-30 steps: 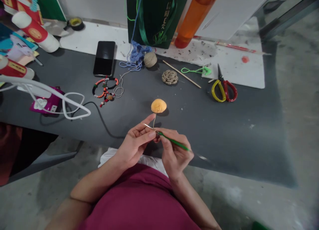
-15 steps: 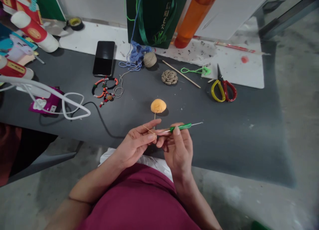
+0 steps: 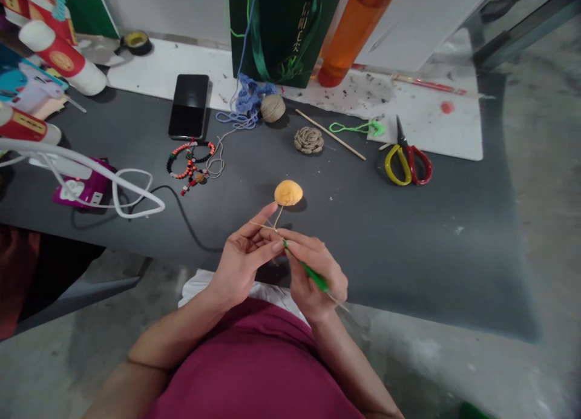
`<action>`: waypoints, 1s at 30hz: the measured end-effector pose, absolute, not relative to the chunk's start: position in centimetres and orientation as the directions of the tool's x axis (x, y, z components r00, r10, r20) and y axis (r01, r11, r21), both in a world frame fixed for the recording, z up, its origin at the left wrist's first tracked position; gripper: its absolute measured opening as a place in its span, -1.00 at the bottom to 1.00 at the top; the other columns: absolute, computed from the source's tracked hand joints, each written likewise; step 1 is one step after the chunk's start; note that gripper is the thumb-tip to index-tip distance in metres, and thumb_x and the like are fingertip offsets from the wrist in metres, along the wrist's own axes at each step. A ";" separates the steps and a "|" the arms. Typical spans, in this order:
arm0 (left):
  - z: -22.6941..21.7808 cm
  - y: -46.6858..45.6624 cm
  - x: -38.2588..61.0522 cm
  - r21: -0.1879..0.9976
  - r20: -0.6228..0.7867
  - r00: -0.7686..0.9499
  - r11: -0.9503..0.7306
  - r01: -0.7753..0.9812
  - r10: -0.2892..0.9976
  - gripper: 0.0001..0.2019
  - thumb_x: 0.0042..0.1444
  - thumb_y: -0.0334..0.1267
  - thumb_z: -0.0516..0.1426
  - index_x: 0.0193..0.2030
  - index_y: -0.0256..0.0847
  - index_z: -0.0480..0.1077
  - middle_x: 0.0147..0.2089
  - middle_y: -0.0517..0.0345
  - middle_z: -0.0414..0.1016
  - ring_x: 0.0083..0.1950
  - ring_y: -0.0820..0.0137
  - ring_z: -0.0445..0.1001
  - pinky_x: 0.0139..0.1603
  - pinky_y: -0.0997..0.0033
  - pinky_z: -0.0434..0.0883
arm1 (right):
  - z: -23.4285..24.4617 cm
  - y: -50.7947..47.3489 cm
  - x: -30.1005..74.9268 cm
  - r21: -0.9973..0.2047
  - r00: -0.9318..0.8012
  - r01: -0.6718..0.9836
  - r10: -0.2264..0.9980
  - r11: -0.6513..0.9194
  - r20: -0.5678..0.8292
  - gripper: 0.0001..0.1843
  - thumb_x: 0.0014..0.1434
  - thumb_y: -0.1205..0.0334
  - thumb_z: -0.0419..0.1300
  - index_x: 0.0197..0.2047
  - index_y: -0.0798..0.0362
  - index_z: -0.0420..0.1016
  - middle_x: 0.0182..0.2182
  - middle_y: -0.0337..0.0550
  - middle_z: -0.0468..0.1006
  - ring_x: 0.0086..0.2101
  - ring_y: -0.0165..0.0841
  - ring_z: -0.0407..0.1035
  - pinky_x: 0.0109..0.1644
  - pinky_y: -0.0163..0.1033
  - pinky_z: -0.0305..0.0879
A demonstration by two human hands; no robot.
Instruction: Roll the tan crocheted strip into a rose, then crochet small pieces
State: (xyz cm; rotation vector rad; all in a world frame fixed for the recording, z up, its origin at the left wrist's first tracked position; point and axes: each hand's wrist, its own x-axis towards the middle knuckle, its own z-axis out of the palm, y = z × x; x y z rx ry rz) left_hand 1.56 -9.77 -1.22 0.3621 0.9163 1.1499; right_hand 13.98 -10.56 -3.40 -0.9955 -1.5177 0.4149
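A crochet hook [image 3: 314,276] with a green handle is gripped in my right hand [image 3: 318,273], its rear end slanting down toward my wrist. My left hand [image 3: 242,258] pinches yellow yarn [image 3: 278,218], which is stretched over the raised index finger. That strand runs up to a small yellow yarn ball [image 3: 288,193] lying on the table just beyond my fingers. Both hands meet at the fingertips, where the hook's working tip and any stitches are hidden.
Scissors [image 3: 408,158], a wooden stick [image 3: 330,134] and a brown crocheted flower [image 3: 309,140] lie beyond my hands. A beaded bracelet [image 3: 189,161], a phone [image 3: 189,107] and a purple power strip [image 3: 86,186] with white cables are leftward. A green bag [image 3: 276,37] and orange bottle [image 3: 354,31] stand behind.
My right hand has turned and shifted slightly left, swinging the hook from pointing right to slanting down-right, its front end now at the left fingertips. My left index finger has lifted the yarn.
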 end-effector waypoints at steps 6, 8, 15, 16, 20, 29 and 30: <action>-1.2 -9.5 1.4 0.546 -0.478 0.237 0.498 -0.674 0.846 -0.43 -0.08 -0.36 0.44 0.14 -0.18 0.53 -0.45 0.33 0.51 -0.38 0.57 0.45 -0.18 0.49 0.40 | -4.0 -11.0 13.2 -0.935 0.268 0.078 0.896 0.345 0.353 -0.87 0.26 0.35 0.27 -0.18 -0.08 0.59 -0.27 -0.20 0.73 -0.27 -0.29 0.64 -0.26 -0.15 0.60; -1.3 -9.4 1.2 0.529 -0.483 0.261 0.516 -0.674 0.836 -0.41 -0.09 -0.37 0.45 0.15 -0.16 0.53 -0.41 0.31 0.56 -0.37 0.57 0.47 -0.16 0.49 0.40 | -3.9 -11.2 13.2 -0.971 0.300 -0.011 0.927 0.239 0.225 -0.90 0.29 0.31 0.25 -0.16 -0.07 0.58 -0.30 -0.21 0.71 -0.34 -0.33 0.62 -0.32 -0.19 0.58; -1.3 -9.2 0.9 0.552 -0.477 0.236 0.497 -0.669 0.847 -0.45 -0.11 -0.38 0.45 0.09 -0.11 0.57 -0.47 0.37 0.49 -0.41 0.59 0.42 -0.21 0.52 0.38 | -3.1 -11.5 13.8 -0.959 0.302 0.129 0.911 0.253 0.281 -0.92 0.35 0.28 0.17 -0.12 -0.07 0.47 -0.35 -0.26 0.68 -0.54 -0.45 0.53 -0.48 -0.31 0.44; -1.3 -9.1 0.9 0.558 -0.479 0.228 0.494 -0.667 0.848 -0.46 -0.12 -0.37 0.46 0.08 -0.11 0.58 -0.47 0.37 0.49 -0.40 0.59 0.41 -0.22 0.52 0.38 | -3.0 -11.4 13.9 -0.963 0.310 0.118 0.912 0.244 0.269 -0.95 0.36 0.25 0.16 -0.13 -0.07 0.45 -0.36 -0.26 0.67 -0.57 -0.45 0.50 -0.52 -0.31 0.40; -1.3 -9.1 0.8 0.575 -0.474 0.237 0.502 -0.646 0.848 -0.53 -0.08 -0.33 0.45 0.03 -0.13 0.61 -0.44 0.32 0.49 -0.39 0.58 0.39 -0.23 0.50 0.34 | -2.7 -10.9 14.1 -0.989 0.313 -0.093 0.947 0.112 0.078 -0.92 0.38 0.13 0.13 -0.17 -0.09 0.35 -0.42 -0.28 0.64 -0.64 -0.45 0.43 -0.61 -0.31 0.26; -1.0 -9.3 1.3 0.597 -0.415 0.299 0.505 -0.623 0.860 -0.56 -0.03 -0.34 0.42 0.04 -0.07 0.61 -0.30 0.23 0.60 -0.37 0.52 0.42 -0.16 0.38 0.35 | -2.3 -10.0 12.8 -0.935 0.230 -0.354 0.969 -0.004 -0.092 -0.79 0.21 0.04 0.30 -0.29 -0.03 0.44 -0.49 -0.31 0.64 -0.66 -0.52 0.32 -0.60 -0.38 0.25; -0.9 -9.3 1.3 0.605 -0.408 0.292 0.496 -0.623 0.865 -0.57 -0.02 -0.32 0.41 0.04 -0.07 0.61 -0.30 0.22 0.60 -0.36 0.51 0.43 -0.15 0.37 0.35 | -2.3 -9.9 12.7 -0.935 0.244 -0.354 0.966 0.010 -0.082 -0.80 0.21 0.05 0.31 -0.29 -0.03 0.45 -0.49 -0.31 0.65 -0.66 -0.53 0.33 -0.60 -0.38 0.25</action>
